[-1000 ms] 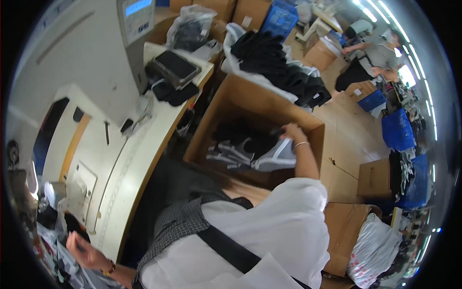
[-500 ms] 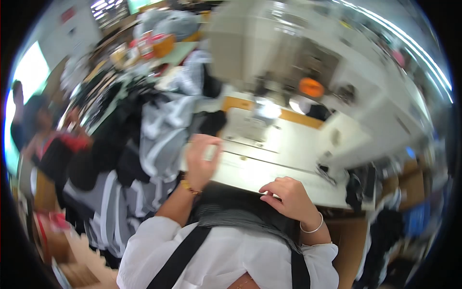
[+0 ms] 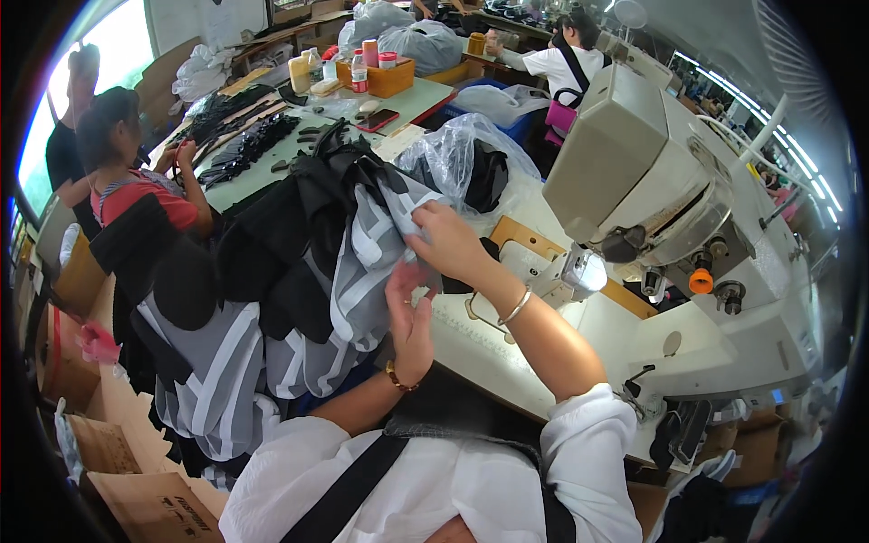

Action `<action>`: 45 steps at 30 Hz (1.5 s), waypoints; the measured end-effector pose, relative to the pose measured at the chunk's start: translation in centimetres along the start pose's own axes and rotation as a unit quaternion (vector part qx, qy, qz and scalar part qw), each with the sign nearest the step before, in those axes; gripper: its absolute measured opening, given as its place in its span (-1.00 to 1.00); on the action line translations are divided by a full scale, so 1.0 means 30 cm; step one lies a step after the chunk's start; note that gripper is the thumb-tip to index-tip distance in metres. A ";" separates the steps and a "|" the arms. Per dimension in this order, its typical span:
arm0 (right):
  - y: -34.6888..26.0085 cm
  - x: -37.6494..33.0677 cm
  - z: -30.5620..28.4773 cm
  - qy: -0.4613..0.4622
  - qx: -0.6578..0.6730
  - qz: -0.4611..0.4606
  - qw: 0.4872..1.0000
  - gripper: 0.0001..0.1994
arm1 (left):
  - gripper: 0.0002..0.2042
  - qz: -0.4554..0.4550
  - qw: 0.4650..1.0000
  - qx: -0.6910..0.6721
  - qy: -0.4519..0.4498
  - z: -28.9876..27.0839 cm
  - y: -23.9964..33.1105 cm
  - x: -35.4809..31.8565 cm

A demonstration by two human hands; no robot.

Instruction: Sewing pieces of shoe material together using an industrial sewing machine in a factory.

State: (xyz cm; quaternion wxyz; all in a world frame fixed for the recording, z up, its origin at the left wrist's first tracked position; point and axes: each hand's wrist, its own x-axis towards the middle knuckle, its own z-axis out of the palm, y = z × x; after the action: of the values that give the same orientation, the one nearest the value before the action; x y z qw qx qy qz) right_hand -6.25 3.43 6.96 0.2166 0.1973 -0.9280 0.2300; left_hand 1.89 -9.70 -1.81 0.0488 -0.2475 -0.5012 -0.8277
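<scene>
To my left hangs a thick pile of cut fabric pieces [image 3: 213, 380], grey with white strips and black parts. My right hand [image 3: 445, 237] reaches across to the pile's near right side, its fingers closed on the edge of a grey-and-white fabric piece [image 3: 367, 258]. Just below it my left hand [image 3: 412, 330] is raised beside the same piece, fingers stretched and apart, the tips blurred, with nothing seen in them. A sewing machine [image 3: 615, 136] stands to the right, its lit needle area [image 3: 579, 271] beyond my right forearm. Black cloth [image 3: 453, 398] lies over my lap.
Behind the pile, a green table [image 3: 421, 95] carries black strips, bottles, a phone [image 3: 378, 120] and an orange box [image 3: 385, 77]. A clear plastic bag [image 3: 471, 154] sits beside the machine. Co-workers [image 3: 136, 172] are at the left and far back. Cardboard boxes [image 3: 149, 507] stand lower left.
My view has turned left. My right hand has crossed from the front of the sewing table to the fabric pile and closed on a piece. The left hand stays near the pile's edge.
</scene>
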 end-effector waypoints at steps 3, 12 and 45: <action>0.001 0.094 -0.010 -0.023 0.171 0.122 0.977 -0.77 | -0.34 0.049 0.998 -0.021 0.014 0.046 0.023 0.044; -0.300 -0.068 -0.283 0.204 0.386 0.073 0.897 -0.85 | -0.28 -0.053 0.983 -0.142 0.107 -0.005 -0.015 0.241; -0.218 -0.689 -0.450 0.155 -0.231 0.120 0.953 -0.90 | -0.47 -0.139 0.738 0.163 -0.640 0.265 0.013 -0.060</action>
State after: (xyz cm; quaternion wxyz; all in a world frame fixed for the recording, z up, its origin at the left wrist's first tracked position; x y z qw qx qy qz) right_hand 18.12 10.51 9.81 0.3684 -0.0094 -0.9276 0.0616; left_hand 6.47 -3.41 0.66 -0.3602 -0.6347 -0.5700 -0.3774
